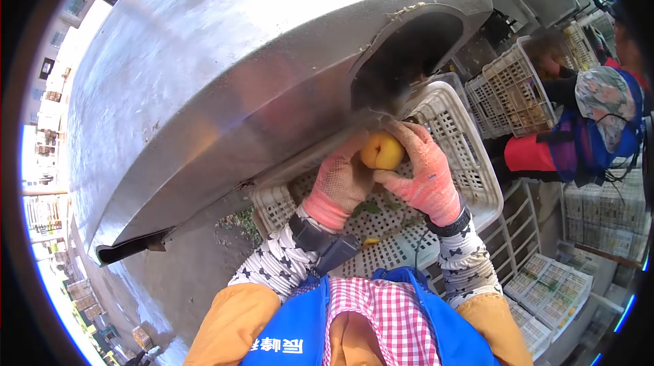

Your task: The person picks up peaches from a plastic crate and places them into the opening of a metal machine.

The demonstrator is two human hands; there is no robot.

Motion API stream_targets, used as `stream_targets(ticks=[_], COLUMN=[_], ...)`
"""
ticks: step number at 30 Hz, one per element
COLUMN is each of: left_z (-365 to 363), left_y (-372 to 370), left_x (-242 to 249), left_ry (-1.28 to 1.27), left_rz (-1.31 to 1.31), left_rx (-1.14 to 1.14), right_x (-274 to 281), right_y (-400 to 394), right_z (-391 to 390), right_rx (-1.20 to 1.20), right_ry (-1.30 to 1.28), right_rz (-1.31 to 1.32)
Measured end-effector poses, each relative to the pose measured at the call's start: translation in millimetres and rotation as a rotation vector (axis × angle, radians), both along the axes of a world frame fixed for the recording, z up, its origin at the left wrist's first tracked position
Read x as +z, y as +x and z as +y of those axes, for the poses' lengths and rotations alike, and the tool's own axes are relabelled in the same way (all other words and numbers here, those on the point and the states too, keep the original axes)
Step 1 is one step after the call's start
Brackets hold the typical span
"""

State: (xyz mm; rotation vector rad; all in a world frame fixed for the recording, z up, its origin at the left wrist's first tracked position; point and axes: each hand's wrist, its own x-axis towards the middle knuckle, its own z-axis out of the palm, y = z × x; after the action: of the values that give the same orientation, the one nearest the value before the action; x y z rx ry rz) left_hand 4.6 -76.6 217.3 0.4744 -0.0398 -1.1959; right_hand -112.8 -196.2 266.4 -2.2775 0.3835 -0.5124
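Observation:
A round yellow peach [381, 151] with a dark split or crease down its face is held up between my two gloved hands. My right hand [429, 176], in a pink and white knit glove, has its fingers over the top right of the peach and its thumb beneath it. Against the peach's left side rests my left hand [344, 178], in a matching glove, its fingers closed in on the fruit. Below both hands lies a white perforated plastic crate [490, 192], with a small yellow piece [370, 242] and some green leaves on its bottom.
A large metal machine [272, 46] with a dark opening [409, 49] stands just beyond the crate. On the right, a person in a blue vest [616, 107] is near more white crates [514, 90]. Further crates [548, 291] are stacked at lower right, beside metal rails.

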Motion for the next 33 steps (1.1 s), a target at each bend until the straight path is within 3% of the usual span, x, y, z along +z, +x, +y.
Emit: stream_targets(ticks=[2, 3, 5, 6, 8, 9, 11, 12, 13, 14, 15, 16, 17, 19, 21, 24, 25, 26, 27, 28, 33], left_z=[-7, -8, -10, -14, -22, -17, -10, -10, -8, -4, -8, -14, -20, -45, -75, -79, -71, -65, -56, -48, -25], left_y=[2, 2, 0, -1, -2, -2, 2, 0, -5, -12, -17, -25, -31, -26, -28, -42, -47, -51, -49, -45, -39], left_x=[-1, 0, 14, 6, -21, -29, -38, -62, -104, -143, -176, -206, -226, -243, -252, -232, -212, -186, -152, -114, 36], left_ry=[0.306, 0.3, 0.084, 0.085, 0.352, 0.359, 0.072, 0.081, 0.352, 0.613, 0.611, 0.77, 0.914, 0.993, 1.077, 1.184, 0.967, 0.743, 0.601, 0.459, 0.239], left_rz=[-0.934, -0.94, -0.158, -0.157, -0.69, -0.685, -0.036, -0.028, -0.357, -0.687, -0.678, -1.055, -1.433, -1.41, -1.374, -1.324, -1.037, -0.755, -0.602, -0.45, -0.449], left_rx=[0.075, 0.077, 0.062, 0.062, 0.204, 0.196, 0.052, 0.051, -0.086, -0.234, -0.244, -0.187, -0.119, -0.137, -0.155, -0.204, -0.156, -0.11, -0.14, -0.161, -0.071], right_x=[6, 6, 5, 5, 2, -5, -21, -34, -47, -42, -21, -5, 3, 15, -9, -42, -58, -67, -68, -66, -24], right_y=[1, 2, 6, 12, 25, 34, 60, 83, 96, 93, 95, 96, 84, 39, 2, -41, -51, -57, -56, -54, -26], right_z=[-4, -1, 12, 14, 10, 0, -32, -56, -68, -65, -66, -70, -66, -47, -35, -26, -26, -26, -26, -23, -12], right_rx=[0.01, -0.078, -0.225, -0.225, -0.335, -0.324, -0.327, -0.256, -0.178, -0.175, -0.152, -0.128, -0.137, -0.303, -0.338, -0.313, -0.274, -0.239, -0.172, -0.167, -0.183], right_ry=[-0.014, -0.039, -0.095, -0.095, -0.13, -0.112, -0.259, -0.512, -0.756, -0.744, -0.294, 0.157, 0.152, 0.231, 0.27, 0.269, 0.23, 0.189, 0.023, 0.029, -0.016], right_rz=[-0.06, -0.089, -0.096, -0.095, -0.1, -0.151, -0.133, -0.098, -0.052, -0.032, -0.207, -0.37, -0.353, -0.311, -0.174, 0.244, 0.248, 0.249, 0.169, 0.147, -0.134])
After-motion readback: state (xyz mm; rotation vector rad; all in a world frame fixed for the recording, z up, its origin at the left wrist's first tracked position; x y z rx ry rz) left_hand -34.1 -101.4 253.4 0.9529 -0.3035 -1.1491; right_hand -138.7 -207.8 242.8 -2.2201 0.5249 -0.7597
